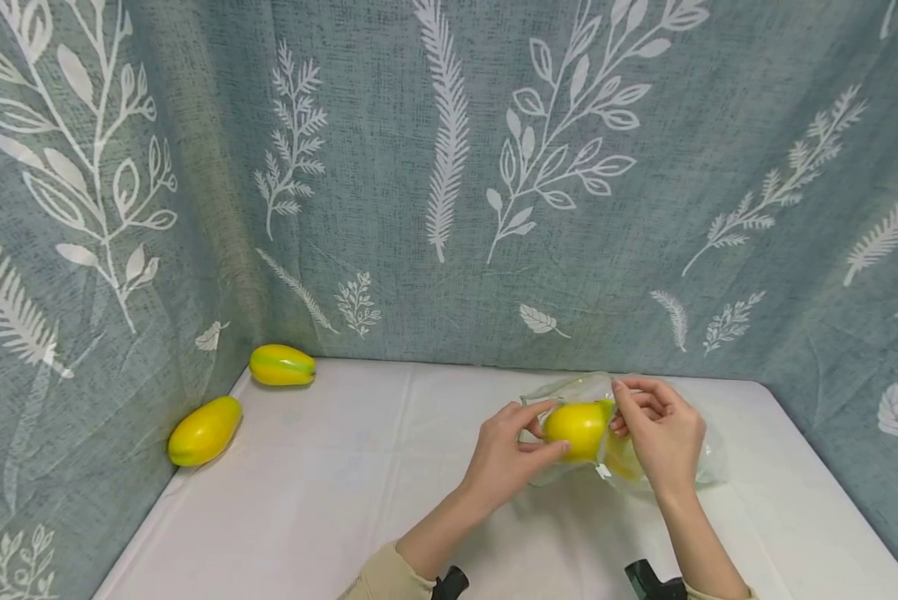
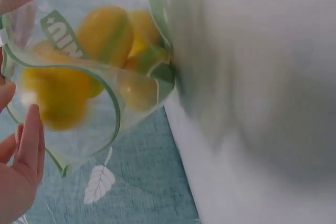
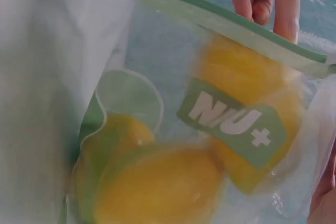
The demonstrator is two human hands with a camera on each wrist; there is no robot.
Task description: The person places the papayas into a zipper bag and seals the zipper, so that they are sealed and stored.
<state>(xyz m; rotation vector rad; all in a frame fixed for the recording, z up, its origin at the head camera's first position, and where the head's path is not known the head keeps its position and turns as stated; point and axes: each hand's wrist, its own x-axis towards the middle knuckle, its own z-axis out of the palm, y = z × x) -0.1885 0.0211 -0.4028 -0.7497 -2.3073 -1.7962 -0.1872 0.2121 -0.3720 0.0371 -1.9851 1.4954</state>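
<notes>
My left hand [image 1: 512, 446] holds a yellow papaya [image 1: 572, 429] between thumb and fingers at the mouth of a clear zip bag [image 1: 711, 462]. Thumb and fingertips of my right hand [image 1: 662, 433] pinch the bag's edge beside the fruit. Seen from the left wrist, the bag has a green zip rim [image 2: 116, 108] and gapes around the papaya [image 2: 60, 98]. More yellow-green papayas [image 3: 163, 187] lie inside, behind a green label [image 3: 231, 121]. Left fingers [image 3: 286, 9] reach in past the rim in the right wrist view.
Two papayas lie at the left of the white table [image 1: 358, 500]: one papaya [image 1: 282, 365] in the back corner, another papaya [image 1: 204, 431] nearer along the left edge. A blue-green leaf-patterned curtain [image 1: 388, 208] closes off the back and both sides.
</notes>
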